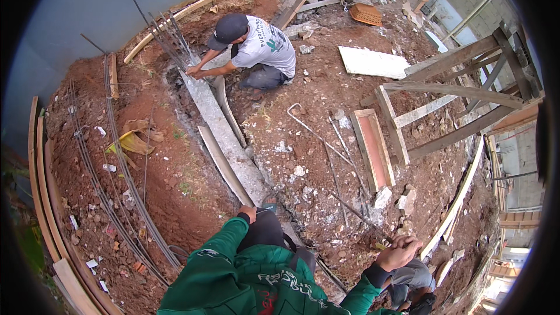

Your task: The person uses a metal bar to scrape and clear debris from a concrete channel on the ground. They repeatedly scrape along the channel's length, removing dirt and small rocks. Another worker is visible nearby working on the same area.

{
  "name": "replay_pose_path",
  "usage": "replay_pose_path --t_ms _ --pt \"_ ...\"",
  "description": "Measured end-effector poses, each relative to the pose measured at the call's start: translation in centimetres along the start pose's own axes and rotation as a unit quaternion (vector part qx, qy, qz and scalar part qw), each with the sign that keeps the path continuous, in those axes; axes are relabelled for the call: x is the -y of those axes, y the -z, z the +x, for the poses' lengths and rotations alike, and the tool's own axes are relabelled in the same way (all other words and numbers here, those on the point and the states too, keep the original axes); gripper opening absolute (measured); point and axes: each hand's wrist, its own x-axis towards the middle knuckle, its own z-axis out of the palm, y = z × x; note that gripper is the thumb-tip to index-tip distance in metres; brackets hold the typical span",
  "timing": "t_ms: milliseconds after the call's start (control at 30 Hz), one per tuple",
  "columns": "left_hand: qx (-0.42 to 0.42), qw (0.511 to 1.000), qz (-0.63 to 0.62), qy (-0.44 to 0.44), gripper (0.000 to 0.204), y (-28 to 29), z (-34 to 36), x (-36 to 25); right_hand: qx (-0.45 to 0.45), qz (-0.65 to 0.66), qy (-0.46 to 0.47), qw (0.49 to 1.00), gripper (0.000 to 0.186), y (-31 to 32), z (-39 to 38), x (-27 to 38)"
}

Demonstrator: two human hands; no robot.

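My left hand [249, 213] is closed beside my knee, right at the near end of a narrow wooden board [224, 163]. Whether it grips that board is hidden. The board stands along the left side of a grey concrete strip [205, 100] in a trench. My right hand [400, 252] is closed around the near end of a dark metal rod [363, 216], which slants away to the left over the soil. At the strip's far end a crouching co-worker [265, 46] in a cap has both hands near upright steel bars [175, 41]. A second board [227, 111] lines the strip's right side.
Long rebar [125, 151] lies on the red soil at left, beside wooden planks [44, 181]. At right are a wooden trestle [461, 84], a wooden frame [372, 149], a white panel [373, 62] and a bent rod [318, 134]. Another person [411, 283] is close by my right hand.
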Motion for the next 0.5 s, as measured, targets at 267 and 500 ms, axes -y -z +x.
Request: replay_pose_path --t_ms 267,500 --pt "0.082 0.957 -0.242 0.136 0.024 1.2 -3.7 -4.7 -0.090 0.062 -0.005 0.994 0.040 2.9 2.0 -0.3" --pt "0.072 0.967 -0.195 0.148 0.028 6.1 -6.4 -3.6 -0.271 0.138 -0.037 0.952 0.031 8.2 6.2 -6.3"
